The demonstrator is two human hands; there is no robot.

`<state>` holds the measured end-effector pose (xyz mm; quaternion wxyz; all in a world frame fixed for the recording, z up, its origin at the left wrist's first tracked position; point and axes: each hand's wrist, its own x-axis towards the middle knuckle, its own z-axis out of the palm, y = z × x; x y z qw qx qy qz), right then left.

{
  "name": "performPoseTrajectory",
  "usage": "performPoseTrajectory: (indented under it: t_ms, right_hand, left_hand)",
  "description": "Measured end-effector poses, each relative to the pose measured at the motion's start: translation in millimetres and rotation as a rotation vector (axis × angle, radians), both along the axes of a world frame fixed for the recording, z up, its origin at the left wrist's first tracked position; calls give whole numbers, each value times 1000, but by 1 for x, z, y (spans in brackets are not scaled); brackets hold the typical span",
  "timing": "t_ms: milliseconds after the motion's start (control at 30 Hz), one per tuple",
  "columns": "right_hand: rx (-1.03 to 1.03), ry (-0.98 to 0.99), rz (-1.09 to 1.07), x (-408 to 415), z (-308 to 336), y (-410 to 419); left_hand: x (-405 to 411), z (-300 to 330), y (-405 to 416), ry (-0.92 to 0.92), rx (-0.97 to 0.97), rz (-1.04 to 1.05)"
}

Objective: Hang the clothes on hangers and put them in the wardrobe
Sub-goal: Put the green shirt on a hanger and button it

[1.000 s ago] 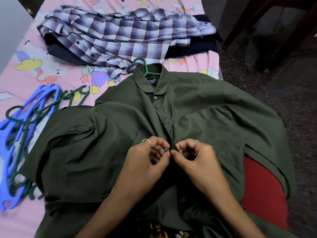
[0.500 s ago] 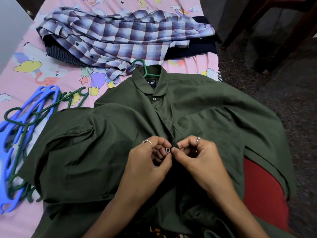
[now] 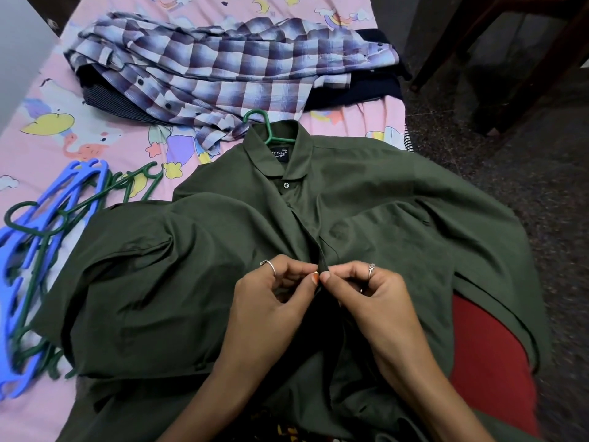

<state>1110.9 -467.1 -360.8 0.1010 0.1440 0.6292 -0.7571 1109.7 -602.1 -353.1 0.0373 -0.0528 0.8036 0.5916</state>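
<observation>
Head view: the green shirt [image 3: 366, 224] lies spread on the pink bedsheet [image 3: 41, 161], already on a green hanger [image 3: 266, 127]. The left hand [image 3: 271, 301] and right hand [image 3: 369, 295] both pinch its placket mid-chest, fingertips touching. The button could slip out of the pinch, leaving the front to gape once hung.

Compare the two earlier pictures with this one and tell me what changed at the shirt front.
The small button seen between the fingertips half a second ago no longer shows; the left hand and right hand still pinch the green shirt placket, thumbs now touching. The hanger hook, checked shirt and spare hangers stayed put.
</observation>
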Motion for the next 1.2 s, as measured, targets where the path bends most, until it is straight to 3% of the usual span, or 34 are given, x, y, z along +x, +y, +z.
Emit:
performPoseTrajectory:
  t_ms: [300, 500, 833, 1200]
  right_hand:
    - [88, 105, -17, 2, 4, -4]
    - [-141, 1, 3, -4, 1, 2]
    - [-77, 31, 92, -8, -3, 6]
    - [203, 86, 80, -9, -8, 0]
  left_hand:
    - [-2, -2, 6, -104, 120, 129]
    - [-3, 4, 5, -223, 341, 110]
    - [-4, 3, 5, -147, 232, 109]
    - [-4, 3, 11, -209, 263, 209]
